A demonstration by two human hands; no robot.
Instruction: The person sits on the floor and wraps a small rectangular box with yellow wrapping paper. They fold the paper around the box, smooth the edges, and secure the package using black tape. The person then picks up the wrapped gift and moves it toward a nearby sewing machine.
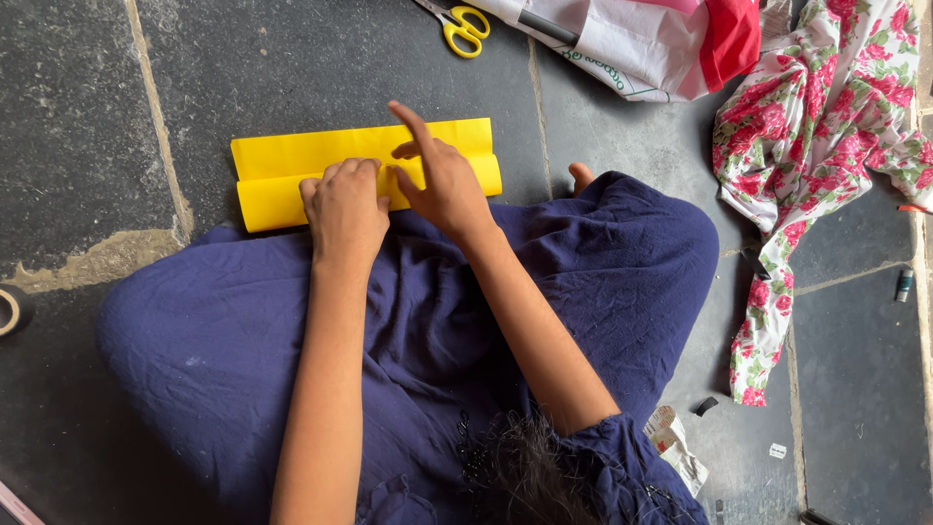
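Nearest to you is your own lap, the dark blue garment (428, 321) spread over crossed legs, with both forearms reaching forward across it. Beyond your knees the yellow paper (292, 180) lies flat on the grey stone floor (78, 117), just touching the hem of the cloth.

Your left hand (342, 209) rests knuckles-up on the near half of the sheet, fingers curled and pressed down along the middle line. Your right hand (442, 180) sits beside it, palm low, with the forefinger stretched out toward the far edge; it pinches nothing.

As for progress, the sheet already shows two long flaps folded in toward a centre seam, so that much looks done, and the crease under your hands seems to be the part in hand. Whether the seam is fully sharpened beneath your palms you cannot tell, since they cover it.

Yellow-handled scissors (465, 27) lie well beyond the paper, partly cut off at the top edge. A flowered cloth (826, 126) lies to the right, and a tape roll (10, 311) is clipped by the left border.
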